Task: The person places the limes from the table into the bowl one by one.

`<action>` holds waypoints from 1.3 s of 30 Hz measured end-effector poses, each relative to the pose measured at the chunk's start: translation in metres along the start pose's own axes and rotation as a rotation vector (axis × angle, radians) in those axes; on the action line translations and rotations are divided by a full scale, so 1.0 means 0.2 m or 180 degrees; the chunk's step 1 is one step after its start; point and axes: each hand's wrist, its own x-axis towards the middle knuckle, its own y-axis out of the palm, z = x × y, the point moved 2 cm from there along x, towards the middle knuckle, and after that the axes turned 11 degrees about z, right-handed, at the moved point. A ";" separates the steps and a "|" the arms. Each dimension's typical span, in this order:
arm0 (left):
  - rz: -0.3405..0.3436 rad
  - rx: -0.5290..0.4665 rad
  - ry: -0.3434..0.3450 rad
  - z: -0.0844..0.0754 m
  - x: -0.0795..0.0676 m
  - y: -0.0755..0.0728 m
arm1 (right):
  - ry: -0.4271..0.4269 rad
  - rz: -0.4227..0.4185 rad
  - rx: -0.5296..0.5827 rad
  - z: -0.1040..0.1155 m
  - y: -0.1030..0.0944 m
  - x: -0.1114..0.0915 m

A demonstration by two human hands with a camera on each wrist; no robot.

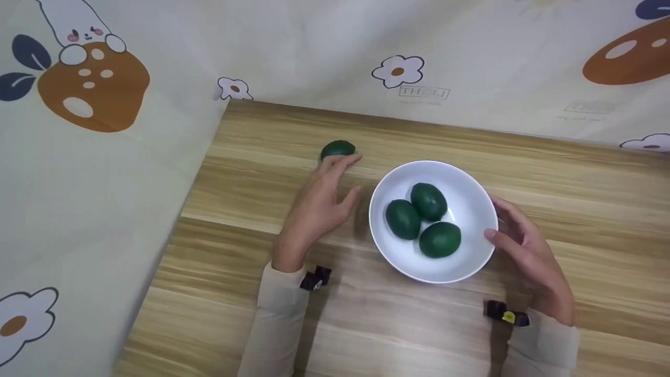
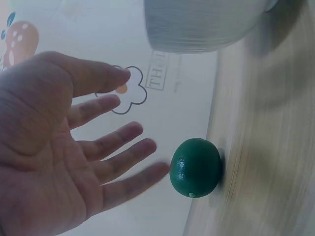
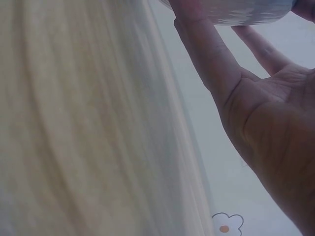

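My right hand (image 1: 528, 251) holds a white bowl (image 1: 476, 209) by its right side, thumb over the rim and fingers beneath. In the right wrist view the bowl's underside (image 3: 246, 12) rests on those fingers, raised off the table. Three dark green limes (image 1: 440, 240) lie together inside the bowl. Another lime (image 1: 338, 149) sits on the table toward the back, left of the bowl. Over it reaches my left hand (image 1: 316, 201), its fingers spread and holding nothing. The left wrist view has the fingertips right beside that lime (image 2: 196, 168).
The wood-grain table (image 1: 220, 293) ends at the back and left against a pale curtain (image 1: 293, 52) printed with flowers and fruit. Dark clips or straps (image 1: 315, 278) sit at both cuffs.
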 end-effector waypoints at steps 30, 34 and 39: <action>-0.0640 0.0973 -0.0108 0.04 0.05 0.00 | 0.0185 -0.0139 -0.0022 0.00 0.02 0.03; -0.0584 0.1007 -0.0203 0.06 0.08 0.02 | 0.0200 -0.0097 -0.0022 0.00 0.02 0.04; -0.0563 0.1031 -0.0205 0.07 0.14 0.05 | 0.0212 -0.0077 -0.0022 0.01 0.00 0.00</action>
